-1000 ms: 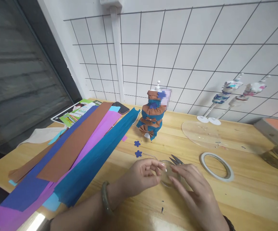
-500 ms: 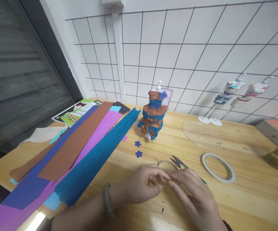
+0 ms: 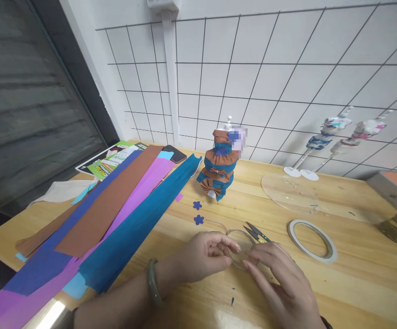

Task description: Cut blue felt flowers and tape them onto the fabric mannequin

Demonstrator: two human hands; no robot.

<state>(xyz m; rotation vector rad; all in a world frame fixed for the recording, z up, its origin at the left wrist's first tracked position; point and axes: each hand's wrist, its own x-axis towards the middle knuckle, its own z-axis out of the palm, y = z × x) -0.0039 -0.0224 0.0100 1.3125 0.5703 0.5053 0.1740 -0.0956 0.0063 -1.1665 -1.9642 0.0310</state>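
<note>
A thin ring like a narrow tape roll or wire coil [image 3: 238, 231] lies on the table, with a fine tail trailing left; my fingers partly cover it. Over its left side, my left hand [image 3: 207, 256] has curled fingers, thumb and index close together. My right hand [image 3: 282, 278] is bent at its right side, thumb and fingertips close. Anything between the fingertips is too small to make out. Small black scissors [image 3: 256, 231] rest just beyond my right fingers. Two blue paper flowers, an upper one [image 3: 197, 205] and a lower flower [image 3: 199, 220], lie farther left.
A small dress form [image 3: 219, 160] in brown and teal crepe paper stands at the back. Crepe strips [image 3: 109, 210] cover the left side. A white tape roll [image 3: 334, 251], a clear disc [image 3: 281, 194] and two more dress forms [image 3: 322, 132] are on the right.
My fingertips, which met over the ring, have drawn slightly apart. More of the ring and the scissors shows. The other things stay where they were.
</note>
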